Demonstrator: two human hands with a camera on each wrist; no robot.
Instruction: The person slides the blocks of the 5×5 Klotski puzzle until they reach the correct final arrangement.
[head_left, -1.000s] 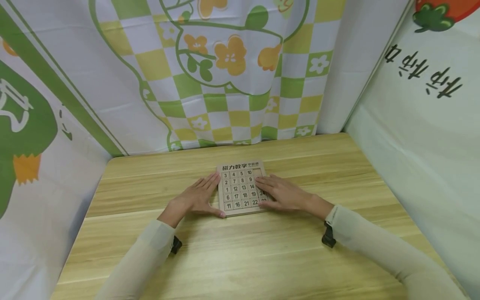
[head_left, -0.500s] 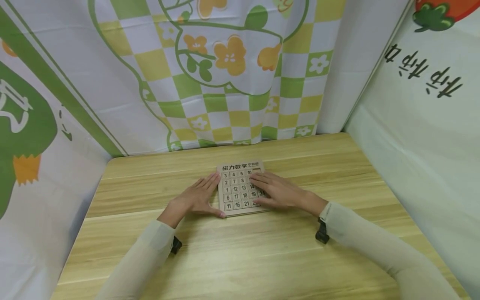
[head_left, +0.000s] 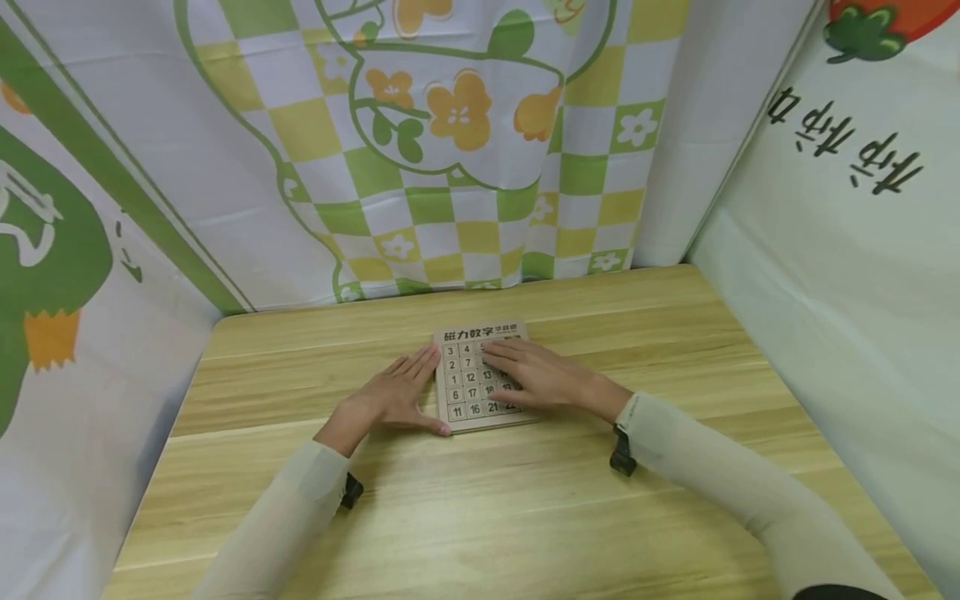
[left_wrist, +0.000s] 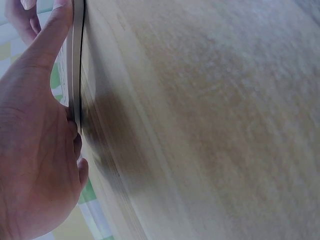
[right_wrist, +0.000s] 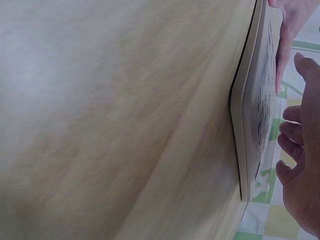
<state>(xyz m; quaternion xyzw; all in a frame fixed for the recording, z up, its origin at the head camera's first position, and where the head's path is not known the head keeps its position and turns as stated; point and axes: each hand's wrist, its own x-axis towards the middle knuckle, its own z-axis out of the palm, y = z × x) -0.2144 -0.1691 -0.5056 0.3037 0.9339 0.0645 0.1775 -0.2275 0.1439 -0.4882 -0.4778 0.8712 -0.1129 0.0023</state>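
A wooden number sliding puzzle (head_left: 468, 378) lies flat on the table, its numbered tiles in a square frame with dark lettering along the top. My left hand (head_left: 392, 396) rests against its left side, fingers straight along the edge and thumb at the lower left corner. In the left wrist view the left thumb (left_wrist: 47, 42) lies along the puzzle's rim (left_wrist: 76, 65). Over the tiles on the right half is my right hand (head_left: 551, 379), its fingers extended and hiding several numbers. In the right wrist view the right hand (right_wrist: 305, 155) hovers just off the puzzle's face (right_wrist: 257, 110).
The wooden table (head_left: 480, 517) spreads around the puzzle. Behind it hangs a green and yellow checked cloth (head_left: 480, 237), and a white printed sheet (head_left: 825, 292) stands along the right side. Both sleeves carry a dark wrist device (head_left: 622, 452).
My right hand has slid left across the puzzle, covering more of the middle columns and uncovering part of the right edge. The left hand and the puzzle have stayed in place.
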